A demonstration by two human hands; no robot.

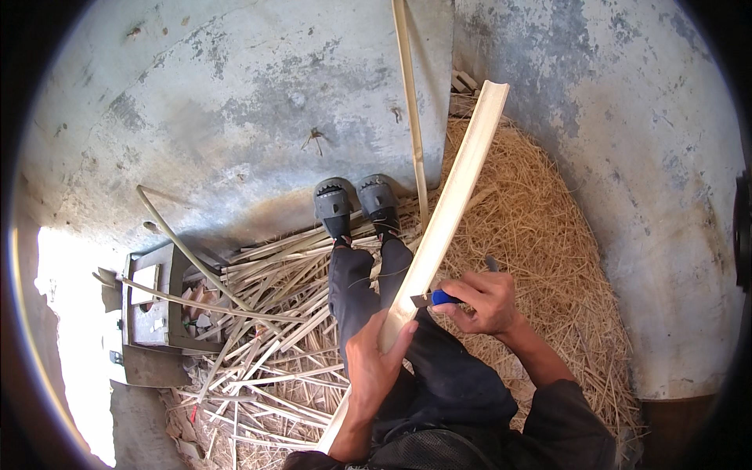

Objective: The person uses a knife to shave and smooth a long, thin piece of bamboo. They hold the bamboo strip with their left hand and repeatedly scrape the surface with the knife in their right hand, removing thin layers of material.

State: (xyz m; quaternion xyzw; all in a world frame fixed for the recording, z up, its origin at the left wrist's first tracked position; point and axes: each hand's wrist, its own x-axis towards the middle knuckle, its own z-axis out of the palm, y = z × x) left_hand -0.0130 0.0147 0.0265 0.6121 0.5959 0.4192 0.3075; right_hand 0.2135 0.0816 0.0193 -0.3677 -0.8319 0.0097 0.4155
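Observation:
A long, pale, trough-shaped length of split bamboo slants across my lap, its far end pointing away toward the wall. My left hand is closed around its near part, thumb on the right edge. In my right hand is a utility knife with a blue handle. Its short grey blade rests at the right edge of the bamboo, just beyond my left thumb. Part of the handle is hidden by my fingers. The bamboo's near end runs under my left forearm.
Pale bamboo strips lie piled at the left, straw-like shavings at the right. A grey metal box stands at far left, with a bent strip leaning over it. A thin upright strip leans on the wall beyond my feet.

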